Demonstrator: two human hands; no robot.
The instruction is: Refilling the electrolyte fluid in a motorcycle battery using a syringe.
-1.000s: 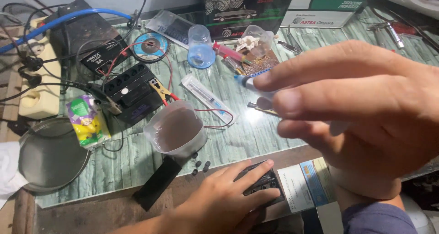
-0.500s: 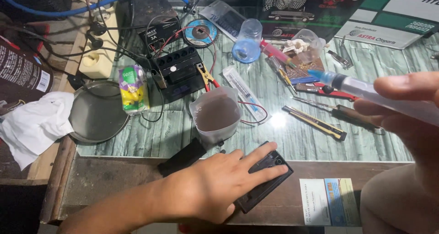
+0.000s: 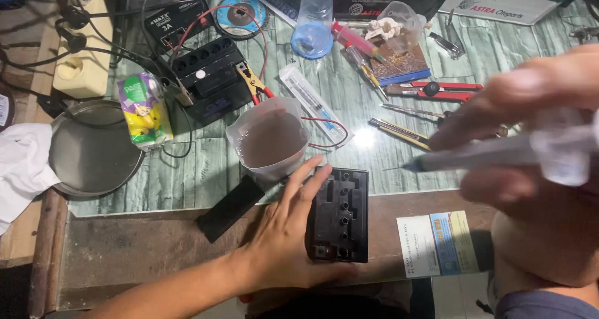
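My left hand (image 3: 286, 232) lies flat against the left side of a small black battery (image 3: 342, 213) with a row of open holes on top, at the table's near edge. My right hand (image 3: 536, 125), close to the camera and blurred, holds a clear syringe (image 3: 493, 154) whose needle points left, above and to the right of the battery. A cut plastic cup of murky liquid (image 3: 269, 141) stands just behind my left fingers.
A second black battery with clip leads (image 3: 209, 76), a juice carton (image 3: 143, 107), a round metal lid (image 3: 93, 147), a power strip (image 3: 81, 51), an upturned blue cup (image 3: 312, 26), cutters and screwdrivers (image 3: 430, 91) crowd the table. A paper card (image 3: 437, 244) lies near the edge.
The view moved closer. My left hand slid off the battery's top to its left side, baring the holes. My right hand with the syringe dropped lower, towards the battery.
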